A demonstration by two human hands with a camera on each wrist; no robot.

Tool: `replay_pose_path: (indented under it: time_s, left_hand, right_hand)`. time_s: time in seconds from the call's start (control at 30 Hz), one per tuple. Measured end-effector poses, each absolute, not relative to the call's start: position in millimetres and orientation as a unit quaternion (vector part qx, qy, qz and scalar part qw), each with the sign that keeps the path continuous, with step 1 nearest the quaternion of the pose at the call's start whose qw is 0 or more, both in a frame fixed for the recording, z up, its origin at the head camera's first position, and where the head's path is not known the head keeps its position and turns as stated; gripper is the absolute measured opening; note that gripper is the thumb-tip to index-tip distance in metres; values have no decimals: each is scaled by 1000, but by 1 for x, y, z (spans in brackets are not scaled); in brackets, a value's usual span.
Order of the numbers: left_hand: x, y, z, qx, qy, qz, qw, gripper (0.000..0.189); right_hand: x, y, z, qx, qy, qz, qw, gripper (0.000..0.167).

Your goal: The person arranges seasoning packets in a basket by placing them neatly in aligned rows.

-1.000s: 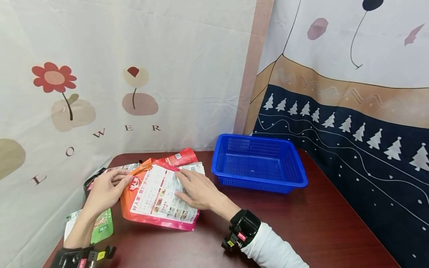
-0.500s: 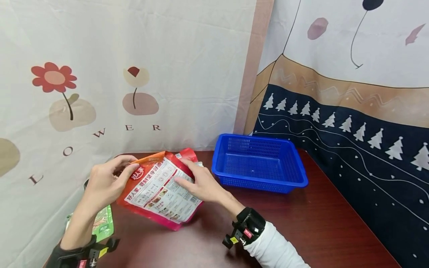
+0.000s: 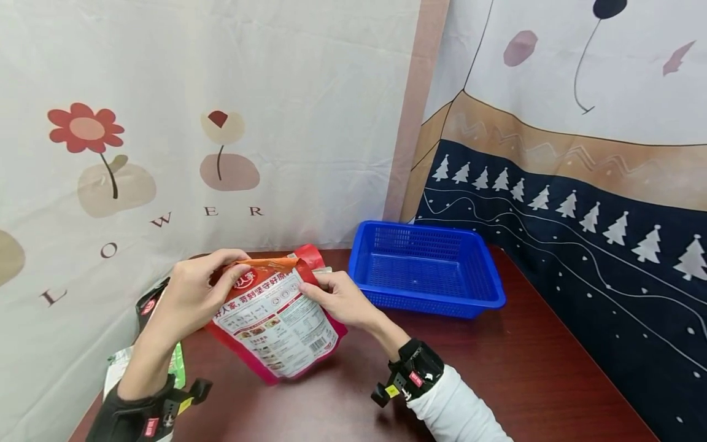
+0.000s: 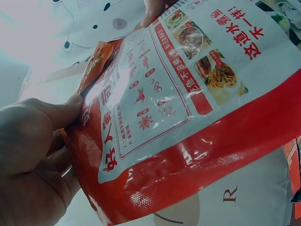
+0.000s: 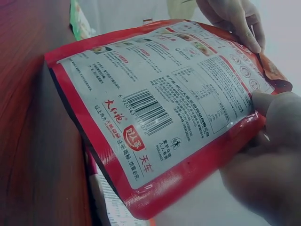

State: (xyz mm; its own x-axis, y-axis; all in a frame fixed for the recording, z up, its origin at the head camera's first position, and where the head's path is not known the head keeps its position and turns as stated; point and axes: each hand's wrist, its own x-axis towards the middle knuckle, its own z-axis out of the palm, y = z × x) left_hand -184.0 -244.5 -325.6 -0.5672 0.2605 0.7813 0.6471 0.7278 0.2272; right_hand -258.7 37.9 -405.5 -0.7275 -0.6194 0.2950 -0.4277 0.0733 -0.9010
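A red-and-orange food pouch (image 3: 276,325) with a white printed back panel is held up between both hands, tilted over the table. My left hand (image 3: 199,288) pinches its upper left corner, thumb on the printed side. At the upper right edge my right hand (image 3: 342,299) grips it, thumb in front and the other fingers behind. An orange strip folds along the pouch's top edge in the left wrist view. The right wrist view shows its barcode panel (image 5: 146,110) and lower edge raised off the table.
Behind the held pouch lies another red packet (image 3: 310,255). A green-and-white packet (image 3: 116,368) and a black packet (image 3: 148,304) lie at the left, partly hidden by the left arm. A blue plastic basket (image 3: 428,301) stands at the back right, near the patterned cloth.
The pouch has been raised from lying over the other packets and turned, its top edge now toward the back. My left hand has moved right with it; my right hand now grips its edge.
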Motion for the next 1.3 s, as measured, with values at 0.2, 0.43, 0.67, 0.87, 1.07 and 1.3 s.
replay_pose_path:
  time_s: [0.2,0.43,0.67,0.87,1.07,1.3]
  left_hand:
    - [-185,-243,-323,-277,-850,-253,370,30]
    - [-185,-240,-323,-289,-840,-277,366,38]
    - [-194,-236,-327,-300,-785,-372,394,65]
    - [-210,-228,-338,-287,-748,-494,338,76]
    - [-224,-208,-356,-273,-714,-604,226,73]
    - [-233,-176,-369,-241,-709,-647,142,75]
  right_hand:
    - [-257,39,-409,-340,713,-608,88,32]
    - [-251,47,-410,-320,709,-624,70,31]
    - [-248,71,-398,-290,692,-660,31,35]
    - [-250,100,-387,-262,687,-677,-27,36]
    - [-253,126,-375,-235,659,-711,-76,36]
    - [-254,148,-365,-214,591,-771,-106,30]
